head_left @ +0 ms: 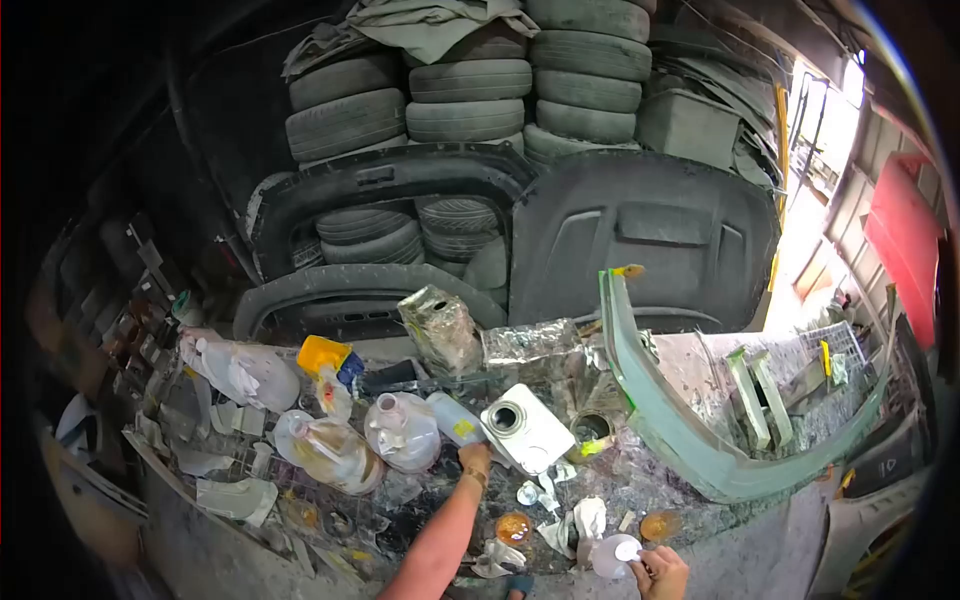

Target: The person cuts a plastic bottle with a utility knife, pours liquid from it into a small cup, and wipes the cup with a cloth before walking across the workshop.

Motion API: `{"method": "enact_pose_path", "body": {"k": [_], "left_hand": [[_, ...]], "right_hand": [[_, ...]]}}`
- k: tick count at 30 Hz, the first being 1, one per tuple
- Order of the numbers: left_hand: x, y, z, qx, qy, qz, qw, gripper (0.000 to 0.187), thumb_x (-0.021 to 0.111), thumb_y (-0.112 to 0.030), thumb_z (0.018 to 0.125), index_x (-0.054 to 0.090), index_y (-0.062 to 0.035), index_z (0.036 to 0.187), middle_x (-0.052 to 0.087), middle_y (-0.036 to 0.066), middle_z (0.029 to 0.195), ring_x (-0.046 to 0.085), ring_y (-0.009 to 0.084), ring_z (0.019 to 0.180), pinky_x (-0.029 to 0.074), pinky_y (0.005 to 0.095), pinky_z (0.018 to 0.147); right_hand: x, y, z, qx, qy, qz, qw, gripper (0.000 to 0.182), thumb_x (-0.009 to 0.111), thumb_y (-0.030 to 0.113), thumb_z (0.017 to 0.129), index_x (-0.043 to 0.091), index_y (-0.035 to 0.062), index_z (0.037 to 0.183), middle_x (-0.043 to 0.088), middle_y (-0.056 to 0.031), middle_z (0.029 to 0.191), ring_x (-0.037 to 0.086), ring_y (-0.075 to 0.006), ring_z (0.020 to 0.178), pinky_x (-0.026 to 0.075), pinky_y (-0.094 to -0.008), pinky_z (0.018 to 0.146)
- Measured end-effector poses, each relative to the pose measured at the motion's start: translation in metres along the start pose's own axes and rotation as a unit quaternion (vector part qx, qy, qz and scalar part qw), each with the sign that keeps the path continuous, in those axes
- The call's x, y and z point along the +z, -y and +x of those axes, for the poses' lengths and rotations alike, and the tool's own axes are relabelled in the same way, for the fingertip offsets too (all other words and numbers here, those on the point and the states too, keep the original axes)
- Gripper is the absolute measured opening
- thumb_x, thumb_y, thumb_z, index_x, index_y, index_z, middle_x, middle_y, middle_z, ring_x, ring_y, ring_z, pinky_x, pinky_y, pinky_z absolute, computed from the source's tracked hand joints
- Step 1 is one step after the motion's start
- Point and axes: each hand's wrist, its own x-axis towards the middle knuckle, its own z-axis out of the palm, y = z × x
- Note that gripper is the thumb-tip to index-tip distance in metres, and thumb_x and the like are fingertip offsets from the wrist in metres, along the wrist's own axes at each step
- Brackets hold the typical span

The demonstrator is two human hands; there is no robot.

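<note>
My left hand [474, 460] reaches across the bench. Its fingers are closed at the lower end of a tilted pale blue bottle [452, 418] with a yellow mark; the fingertips are partly hidden. Just right of it stands a white square can [530, 430] with a dark round opening. At the front edge, my right hand [662, 574] has its thumb and fingers on a small translucent bottle [606, 558] with a white top. Crumpled white paper [590, 518] lies behind that bottle. Two cups of amber material, one left [514, 529] and one right [660, 526], are close by.
Big translucent jugs [402, 435] stand left of my left arm, near a yellow container [322, 354]. A long green-grey bumper piece [690, 450] curves over the bench's right side. Behind lean black car panels [645, 240], with stacked tires [470, 82] further back.
</note>
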Motion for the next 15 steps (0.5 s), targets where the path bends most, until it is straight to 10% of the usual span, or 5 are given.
{"method": "enact_pose_path", "body": {"k": [3,7,15], "left_hand": [[-0.090,-0.039,-0.041,-0.165,-0.106,-0.607,0.770,0.017,0.058,-0.011,0.081,0.055,-0.0035,0.066,0.048,0.002,0.054,0.043,0.0113,0.041,0.028,0.0232,0.034],[-0.166,-0.038,-0.119,-0.183,-0.031,-0.589,0.787,0.019,0.059,-0.017,0.085,0.057,-0.0037,0.070,0.049,0.000,0.060,0.039,0.0066,0.043,0.028,0.0210,0.036],[-0.245,-0.031,-0.139,-0.119,0.194,-0.730,0.644,0.012,0.056,-0.016,0.089,0.057,-0.0037,0.087,0.041,-0.005,0.061,0.031,0.0028,0.044,0.022,0.0180,0.038]], "right_hand": [[-0.008,0.013,0.014,-0.027,0.023,0.011,0.999,0.015,0.066,0.015,0.077,0.060,0.0023,0.082,0.056,-0.0166,0.080,0.055,-0.0334,0.076,0.045,-0.0406,0.068],[-0.019,0.014,0.015,-0.071,0.016,0.035,0.997,0.016,0.065,0.013,0.078,0.056,0.0013,0.074,0.052,-0.0155,0.073,0.053,-0.0336,0.071,0.043,-0.0397,0.063],[0.020,0.010,0.052,-0.155,-0.013,0.119,0.981,0.013,0.069,0.009,0.069,0.065,0.0020,0.079,0.056,-0.0109,0.066,0.056,-0.0280,0.063,0.044,-0.0357,0.057]]}}
